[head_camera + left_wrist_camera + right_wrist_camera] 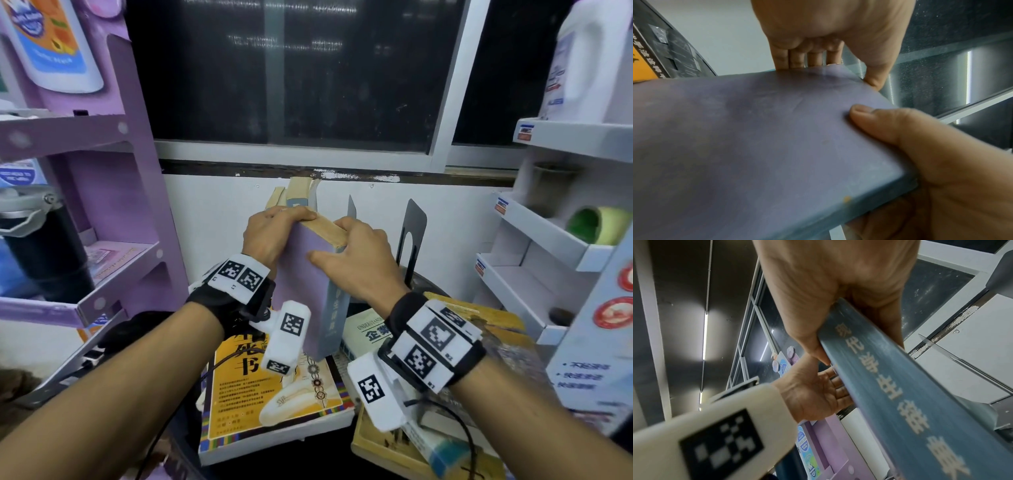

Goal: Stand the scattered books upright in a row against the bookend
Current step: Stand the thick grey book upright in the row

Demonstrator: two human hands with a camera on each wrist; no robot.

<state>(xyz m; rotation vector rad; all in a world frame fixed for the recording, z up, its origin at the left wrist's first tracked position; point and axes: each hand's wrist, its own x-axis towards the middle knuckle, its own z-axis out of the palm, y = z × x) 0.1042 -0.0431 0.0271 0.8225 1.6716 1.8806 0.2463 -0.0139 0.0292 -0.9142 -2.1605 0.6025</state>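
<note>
Both hands hold a thick purple-covered book (305, 291) with a blue-grey spine, raised and tilted above the table. My left hand (284, 222) grips its top left corner, fingers curled over the yellowed page edge. My right hand (356, 253) grips the top right, thumb on the cover. The left wrist view shows the cover (777, 138) under my left hand (818, 40) and the right thumb (869, 113). The spine (890, 386) fills the right wrist view. A black bookend (412, 222) stands behind on the right; a thin one (351, 207) and standing books (298, 192) are behind the hands.
A yellow book (274, 394) lies flat below the hands, a white book (366, 332) beside it, more books (442, 445) at the lower right. A purple shelf unit (113, 205) stands left, a white rack (548, 240) with a green roll (596, 224) right.
</note>
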